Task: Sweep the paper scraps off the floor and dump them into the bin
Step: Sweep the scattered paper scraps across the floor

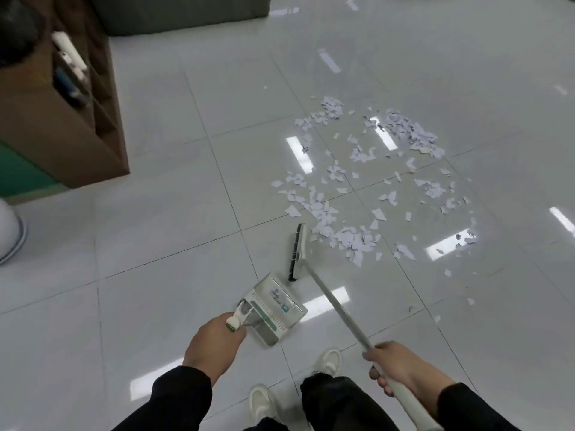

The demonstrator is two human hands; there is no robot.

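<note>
Two bare hands work over a glossy tiled floor point(155, 213), each with a tool. The left hand point(214, 343) is wrapped around the top of the dustpan handle point(238, 317), fingers curled tight on it, so that the dustpan point(273, 309) hangs or rests low near the person's feet; whether its edge touches the tiles cannot be told. The right hand point(395, 365) grips the pale broom handle point(336, 309), fingers closed around the shaft, which runs up and to the left to the broom head point(299, 253). That head has dark bristles on its left side and sits just beside the nearest edge of the paper scraps point(357, 194), with a few pieces close against its right side.

The scraps are spread in a loose patch on the floor ahead and to the right of the person, thicker in clumps at the far side and just next to the broom head, thinner in between, with a few stray bits well apart toward the right. Bright ceiling lights reflect in the tiles among them.

Dark sleeves cover both forearms, and two light shoes point(329, 362) show below. A brown wooden shelf unit point(77, 135) stands at the left, well apart from the scraps, and part of a white rounded base point(9, 234) shows at the left edge.
</note>
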